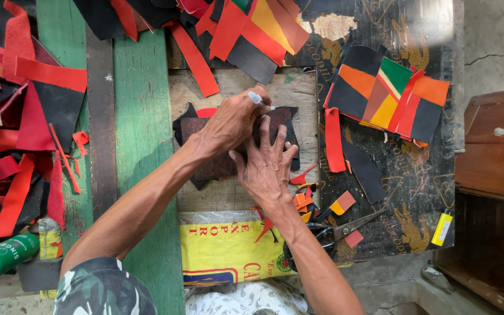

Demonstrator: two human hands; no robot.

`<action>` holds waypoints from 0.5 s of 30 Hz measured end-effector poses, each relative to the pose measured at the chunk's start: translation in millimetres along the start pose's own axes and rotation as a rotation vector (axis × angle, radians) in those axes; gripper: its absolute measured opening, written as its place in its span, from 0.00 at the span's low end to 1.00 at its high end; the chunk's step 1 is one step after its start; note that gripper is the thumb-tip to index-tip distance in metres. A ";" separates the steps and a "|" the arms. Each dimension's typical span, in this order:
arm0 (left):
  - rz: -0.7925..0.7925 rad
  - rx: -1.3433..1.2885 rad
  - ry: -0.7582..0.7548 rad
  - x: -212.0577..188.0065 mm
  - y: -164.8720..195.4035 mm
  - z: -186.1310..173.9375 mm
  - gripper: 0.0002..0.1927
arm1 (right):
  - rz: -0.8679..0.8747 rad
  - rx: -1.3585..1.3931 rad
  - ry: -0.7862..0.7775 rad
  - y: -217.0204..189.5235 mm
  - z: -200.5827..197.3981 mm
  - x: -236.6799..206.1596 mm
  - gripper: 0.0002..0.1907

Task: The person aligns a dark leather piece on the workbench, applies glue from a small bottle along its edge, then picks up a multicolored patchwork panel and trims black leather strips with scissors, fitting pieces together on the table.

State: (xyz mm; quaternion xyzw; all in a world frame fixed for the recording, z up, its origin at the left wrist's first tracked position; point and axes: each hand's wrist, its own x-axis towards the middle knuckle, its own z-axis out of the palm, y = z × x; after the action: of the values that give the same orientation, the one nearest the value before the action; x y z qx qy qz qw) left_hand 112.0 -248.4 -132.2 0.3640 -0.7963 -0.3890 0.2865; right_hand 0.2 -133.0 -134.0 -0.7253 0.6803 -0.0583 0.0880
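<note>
Both hands sit on the dark leather piece (pixel 217 163): left hand (pixel 231 122) pinches a white pen (pixel 259 99) at its far edge, right hand (pixel 268 166) presses spread and flat nearer.

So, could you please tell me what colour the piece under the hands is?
Dark brown piece, seen best in the head view.

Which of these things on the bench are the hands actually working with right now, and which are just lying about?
In use:
- left hand holding a white pen
- right hand pressed flat on the dark brown leather piece

Lying about:
- black-handled scissors
- sewn patchwork panel of orange, green, red and black leather
- red leather strips
- yellow printed plastic bag
- green bottle
</note>
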 end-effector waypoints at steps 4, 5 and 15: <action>0.052 0.111 -0.110 9.9 -2.1 -16.4 0.13 | -0.022 -0.036 0.007 -2.1 1.0 1.9 0.27; 0.065 0.101 -0.125 12.0 -2.1 -20.6 0.13 | -0.022 -0.028 0.002 -2.8 1.0 2.4 0.28; -0.094 0.024 -0.097 -9.1 1.5 -32.1 0.13 | -0.039 -0.028 0.038 -6.9 1.5 1.0 0.35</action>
State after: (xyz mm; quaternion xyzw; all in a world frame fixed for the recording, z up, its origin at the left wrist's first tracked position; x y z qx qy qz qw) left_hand 140.3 -253.7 -115.4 0.3852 -0.7959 -0.4096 0.2246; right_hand 7.2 -133.4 -134.1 -0.7383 0.6684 -0.0641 0.0637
